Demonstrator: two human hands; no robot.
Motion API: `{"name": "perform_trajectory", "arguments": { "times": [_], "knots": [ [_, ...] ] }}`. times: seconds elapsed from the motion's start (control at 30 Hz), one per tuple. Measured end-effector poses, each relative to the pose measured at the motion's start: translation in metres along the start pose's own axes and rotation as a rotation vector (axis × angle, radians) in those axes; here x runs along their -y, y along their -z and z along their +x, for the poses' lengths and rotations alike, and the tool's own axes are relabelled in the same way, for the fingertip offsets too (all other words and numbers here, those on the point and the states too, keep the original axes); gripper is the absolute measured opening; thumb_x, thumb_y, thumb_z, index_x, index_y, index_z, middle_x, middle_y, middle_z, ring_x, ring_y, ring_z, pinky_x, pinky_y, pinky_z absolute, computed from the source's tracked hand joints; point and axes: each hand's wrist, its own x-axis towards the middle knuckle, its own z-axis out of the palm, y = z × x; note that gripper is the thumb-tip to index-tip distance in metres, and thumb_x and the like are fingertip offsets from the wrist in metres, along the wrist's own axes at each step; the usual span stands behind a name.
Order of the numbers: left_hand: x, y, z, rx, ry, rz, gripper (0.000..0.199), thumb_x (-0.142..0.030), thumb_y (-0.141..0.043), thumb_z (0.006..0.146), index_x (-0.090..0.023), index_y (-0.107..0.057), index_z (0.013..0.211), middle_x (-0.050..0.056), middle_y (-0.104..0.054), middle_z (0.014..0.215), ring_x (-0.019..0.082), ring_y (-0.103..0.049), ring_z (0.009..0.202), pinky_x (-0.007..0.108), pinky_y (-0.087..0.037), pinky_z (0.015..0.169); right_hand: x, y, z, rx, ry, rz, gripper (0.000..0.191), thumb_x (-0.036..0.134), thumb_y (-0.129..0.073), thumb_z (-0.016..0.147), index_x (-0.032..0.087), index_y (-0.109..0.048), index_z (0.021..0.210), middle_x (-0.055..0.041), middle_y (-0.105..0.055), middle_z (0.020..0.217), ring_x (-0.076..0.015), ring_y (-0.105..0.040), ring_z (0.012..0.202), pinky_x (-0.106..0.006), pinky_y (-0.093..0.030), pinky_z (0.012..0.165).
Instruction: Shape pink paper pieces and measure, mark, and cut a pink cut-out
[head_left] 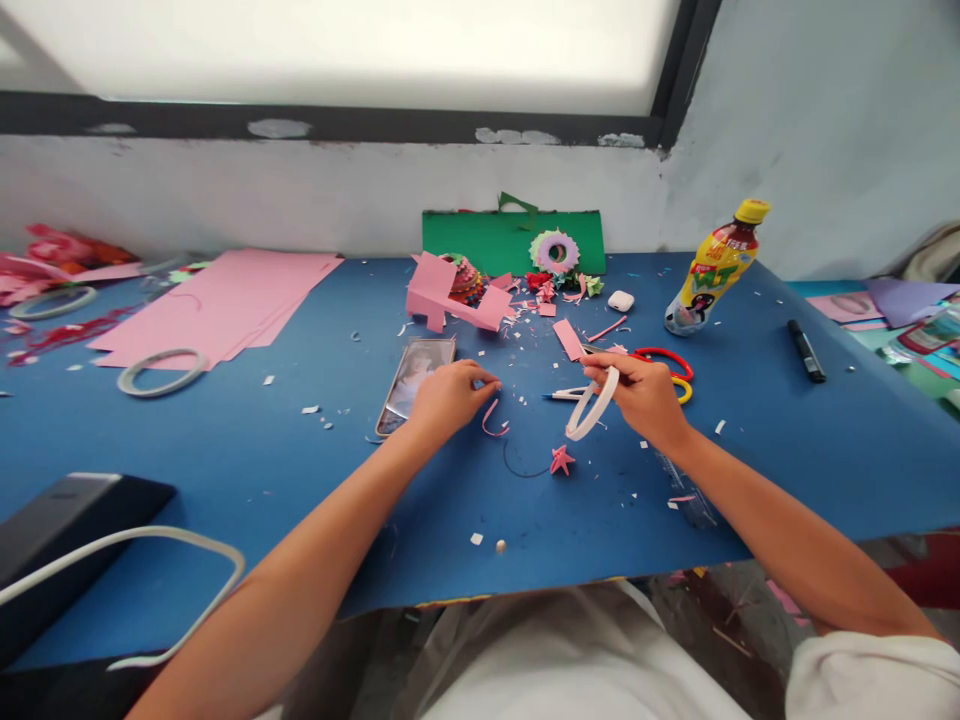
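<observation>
My right hand (pixel 639 390) grips a roll of white tape (pixel 592 404), held tilted above the blue table (pixel 300 520). Fingers pressed together, my left hand (pixel 456 392) is over the right edge of a phone (pixel 412 378); whatever its fingertips hold is too small to make out. Just right of those fingertips lies a curled pink paper strip (pixel 491 420). A pink paper star (pixel 561 460) rests below the tape roll. Scissors with red and yellow handles (pixel 664 366) lie partly behind my right hand, and a thin pen-like tool (pixel 564 395) is beside the roll.
Pink sheets (pixel 225 300) and a tape ring (pixel 161 373) lie left. Cut pink paper (pixel 450 298), a green board (pixel 480 235) and a paper wreath (pixel 555 252) are at the back. A bottle (pixel 716 268) and black marker (pixel 806 351) stand and lie right; a dark box (pixel 75 550) sits front left.
</observation>
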Motion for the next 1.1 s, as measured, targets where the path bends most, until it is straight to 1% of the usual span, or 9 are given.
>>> {"name": "perform_trajectory", "arguments": {
  "times": [0.13, 0.33, 0.43, 0.53, 0.6, 0.77, 0.93, 1.03, 1.1],
  "knots": [
    [0.002, -0.004, 0.005, -0.022, 0.022, 0.060, 0.024, -0.035, -0.053, 0.081, -0.023, -0.073, 0.085, 0.006, -0.068, 0.095, 0.023, -0.062, 0.081, 0.028, -0.043, 0.064, -0.002, -0.001, 0.000, 0.007, -0.001, -0.012, 0.024, 0.031, -0.061, 0.080, 0.020, -0.071, 0.098, -0.0049, -0.073, 0.091, -0.0170, -0.067, 0.071, -0.028, -0.055, 0.062],
    [-0.010, 0.001, 0.002, -0.127, 0.011, 0.085, 0.028, -0.030, -0.048, 0.086, -0.019, -0.066, 0.105, 0.008, -0.066, 0.100, 0.022, -0.062, 0.082, 0.029, -0.044, 0.066, -0.001, -0.001, -0.001, 0.020, -0.011, -0.012, 0.025, 0.032, -0.061, 0.080, 0.019, -0.071, 0.100, -0.0039, -0.073, 0.089, -0.0154, -0.067, 0.066, -0.027, -0.055, 0.059],
    [-0.033, 0.010, -0.012, -0.204, -0.151, -0.109, 0.028, -0.035, -0.046, 0.089, -0.019, -0.066, 0.100, 0.005, -0.066, 0.092, 0.015, -0.061, 0.072, 0.027, -0.046, 0.066, 0.001, -0.002, -0.003, 0.039, 0.011, -0.027, 0.026, 0.031, -0.060, 0.082, 0.019, -0.070, 0.102, -0.0040, -0.073, 0.090, -0.0159, -0.068, 0.067, -0.026, -0.055, 0.060],
    [-0.060, 0.016, -0.032, -0.083, -0.363, -0.397, 0.036, -0.038, -0.054, 0.086, -0.019, -0.056, 0.116, 0.005, -0.066, 0.096, 0.013, -0.062, 0.079, 0.023, -0.049, 0.067, 0.004, -0.003, -0.006, 0.058, 0.122, -0.101, 0.025, 0.025, -0.058, 0.084, 0.021, -0.068, 0.105, -0.0024, -0.073, 0.092, -0.0164, -0.069, 0.075, -0.027, -0.055, 0.070],
    [-0.073, 0.016, -0.044, -0.047, -0.426, -0.457, 0.046, -0.037, -0.061, 0.081, -0.019, -0.050, 0.122, 0.006, -0.067, 0.100, 0.014, -0.063, 0.083, 0.025, -0.050, 0.071, 0.006, -0.004, -0.010, 0.070, 0.215, -0.158, 0.027, 0.020, -0.055, 0.084, 0.022, -0.066, 0.109, -0.0014, -0.072, 0.097, -0.0166, -0.069, 0.084, -0.027, -0.054, 0.078],
    [-0.082, 0.016, -0.057, -0.061, -0.499, -0.475, 0.021, -0.024, -0.061, 0.080, -0.019, -0.063, 0.101, 0.002, -0.071, 0.083, 0.014, -0.065, 0.077, 0.027, -0.049, 0.074, 0.010, -0.004, -0.015, 0.113, 0.286, -0.193, 0.035, 0.015, -0.051, 0.085, 0.023, -0.061, 0.118, -0.0013, -0.069, 0.107, -0.0167, -0.067, 0.093, -0.028, -0.052, 0.085],
    [-0.080, 0.026, -0.056, 0.013, -0.360, -0.615, 0.019, -0.024, -0.054, 0.085, -0.018, -0.064, 0.101, 0.004, -0.070, 0.084, 0.012, -0.064, 0.073, 0.021, -0.050, 0.065, 0.015, -0.002, -0.010, 0.059, 0.026, -0.011, 0.027, 0.025, -0.058, 0.082, 0.023, -0.067, 0.108, -0.0029, -0.072, 0.097, -0.0186, -0.069, 0.080, -0.029, -0.058, 0.069],
    [-0.082, 0.028, -0.056, 0.085, -0.402, -0.623, 0.027, -0.029, -0.062, 0.081, -0.018, -0.062, 0.105, 0.006, -0.069, 0.096, 0.015, -0.064, 0.086, 0.026, -0.051, 0.076, 0.021, -0.003, -0.008, 0.077, -0.222, 0.267, 0.032, 0.034, -0.064, 0.077, 0.020, -0.067, 0.106, -0.0052, -0.071, 0.099, -0.0188, -0.070, 0.076, -0.026, -0.059, 0.056],
    [-0.083, 0.027, -0.056, 0.058, -0.473, -0.607, 0.028, -0.027, -0.065, 0.078, -0.018, -0.062, 0.104, 0.006, -0.069, 0.098, 0.016, -0.063, 0.090, 0.029, -0.049, 0.083, 0.025, -0.004, -0.008, 0.106, -0.336, 0.407, 0.037, 0.037, -0.067, 0.073, 0.018, -0.067, 0.105, -0.0066, -0.071, 0.097, -0.0194, -0.070, 0.077, -0.024, -0.058, 0.052]
  ]
}}
